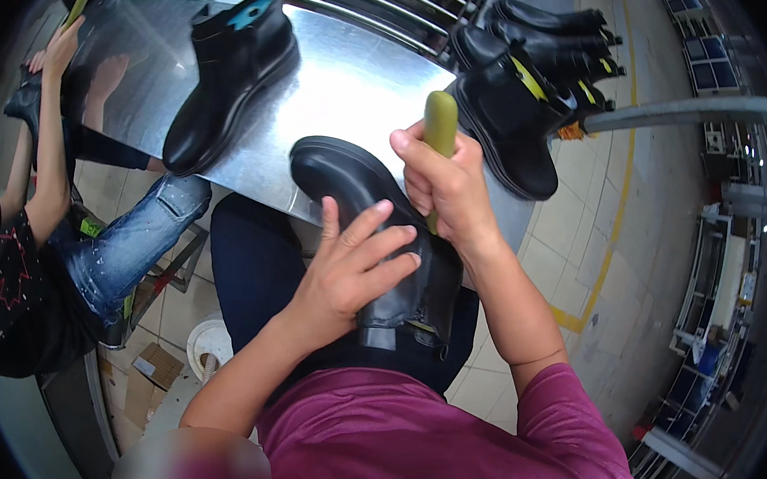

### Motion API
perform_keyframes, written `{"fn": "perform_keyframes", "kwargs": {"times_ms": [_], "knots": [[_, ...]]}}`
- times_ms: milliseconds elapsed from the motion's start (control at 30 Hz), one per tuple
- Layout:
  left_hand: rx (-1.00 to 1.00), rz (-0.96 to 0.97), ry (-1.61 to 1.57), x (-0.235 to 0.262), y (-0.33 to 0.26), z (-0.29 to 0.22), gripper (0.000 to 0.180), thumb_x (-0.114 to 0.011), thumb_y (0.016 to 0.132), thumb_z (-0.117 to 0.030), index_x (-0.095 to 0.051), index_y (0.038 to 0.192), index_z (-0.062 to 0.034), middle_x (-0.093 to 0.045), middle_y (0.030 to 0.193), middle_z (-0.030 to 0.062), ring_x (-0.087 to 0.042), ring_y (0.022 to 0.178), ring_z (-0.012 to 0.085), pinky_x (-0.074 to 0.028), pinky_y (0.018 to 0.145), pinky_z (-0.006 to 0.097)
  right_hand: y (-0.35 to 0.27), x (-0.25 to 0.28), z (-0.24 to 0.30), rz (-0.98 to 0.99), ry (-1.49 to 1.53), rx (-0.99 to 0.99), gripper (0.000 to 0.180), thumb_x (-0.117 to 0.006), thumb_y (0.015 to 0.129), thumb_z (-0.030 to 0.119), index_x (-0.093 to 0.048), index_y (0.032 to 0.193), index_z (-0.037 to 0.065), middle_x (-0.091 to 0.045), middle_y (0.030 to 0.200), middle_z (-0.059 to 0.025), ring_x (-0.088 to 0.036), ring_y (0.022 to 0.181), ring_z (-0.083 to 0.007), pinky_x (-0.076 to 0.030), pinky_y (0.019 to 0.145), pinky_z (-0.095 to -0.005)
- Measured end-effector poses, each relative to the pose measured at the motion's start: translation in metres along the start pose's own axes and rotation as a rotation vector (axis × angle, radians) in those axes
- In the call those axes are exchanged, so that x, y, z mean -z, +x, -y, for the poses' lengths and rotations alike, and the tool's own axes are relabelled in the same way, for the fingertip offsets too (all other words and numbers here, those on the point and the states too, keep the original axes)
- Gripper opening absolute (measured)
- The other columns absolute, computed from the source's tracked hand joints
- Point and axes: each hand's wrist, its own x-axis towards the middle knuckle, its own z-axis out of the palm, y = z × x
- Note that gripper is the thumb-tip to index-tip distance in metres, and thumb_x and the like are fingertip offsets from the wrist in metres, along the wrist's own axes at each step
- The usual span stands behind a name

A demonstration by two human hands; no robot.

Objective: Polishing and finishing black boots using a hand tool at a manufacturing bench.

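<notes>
A black ankle boot (356,187) lies on my lap with its toe resting against the edge of a shiny metal table (352,87). My left hand (354,265) lies flat on the boot's upper, fingers spread, pressing it down. My right hand (447,188) is closed around a green-handled tool (439,130), handle end pointing up, with its working end hidden behind the boot's ankle.
Another black boot (227,71) stands on the table. Several black boots (533,71) with yellow tags are stacked at the right. A seated person in jeans (124,248) at my left reaches an arm (50,132) up toward the table. Cardboard boxes (153,369) and a white bucket (208,341) sit on the tiled floor.
</notes>
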Motion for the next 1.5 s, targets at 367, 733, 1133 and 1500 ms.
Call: {"fn": "perform_keyframes", "kwargs": {"times_ms": [367, 733, 1133, 1500], "knots": [[-0.016, -0.048, -0.086, -0.003, -0.001, 0.006, 0.044, -0.072, 0.076, -0.001, -0.072, 0.119, -0.0118, -0.062, 0.135, 0.0042, -0.038, 0.149, 0.0315, 0.002, 0.124, 0.068, 0.053, -0.045, 0.004, 0.014, 0.051, 0.117, 0.023, -0.069, 0.099, 0.024, -0.055, 0.090, 0.009, -0.038, 0.055, 0.0031, -0.035, 0.040, -0.0079, -0.029, 0.037, -0.0255], [0.361, -0.789, -0.642, 0.005, 0.014, 0.066, 0.040, -0.050, 0.103, -0.016, -0.057, 0.136, 0.0057, -0.058, 0.138, 0.0208, -0.052, 0.132, 0.0279, -0.035, 0.116, 0.039, 0.046, -0.039, 0.004, -0.010, 0.181, 0.186, 0.024, -0.069, 0.099, 0.023, -0.055, 0.087, 0.008, -0.039, 0.055, 0.0008, -0.037, 0.040, -0.0101, -0.031, 0.038, -0.0263], [0.481, -0.769, -0.631, -0.010, 0.069, 0.098, 0.036, -0.048, 0.106, -0.023, -0.057, 0.084, 0.0035, -0.040, 0.064, 0.0020, -0.036, 0.063, 0.0092, -0.034, 0.058, 0.030, 0.047, -0.035, -0.001, -0.185, 0.204, 0.248, 0.025, -0.071, 0.098, 0.024, -0.054, 0.089, 0.008, -0.039, 0.056, 0.0023, -0.036, 0.041, -0.0082, -0.030, 0.039, -0.0256], [0.509, -0.695, -0.606, -0.004, 0.064, 0.098, 0.032, -0.047, 0.105, -0.019, -0.060, 0.087, 0.0038, -0.046, 0.063, 0.0060, -0.042, 0.060, 0.0109, -0.037, 0.057, 0.031, 0.059, -0.045, 0.003, -0.102, 0.144, 0.227, 0.025, -0.073, 0.096, 0.024, -0.055, 0.093, 0.007, -0.041, 0.057, 0.0022, -0.034, 0.041, -0.0068, -0.029, 0.039, -0.0247]]}}
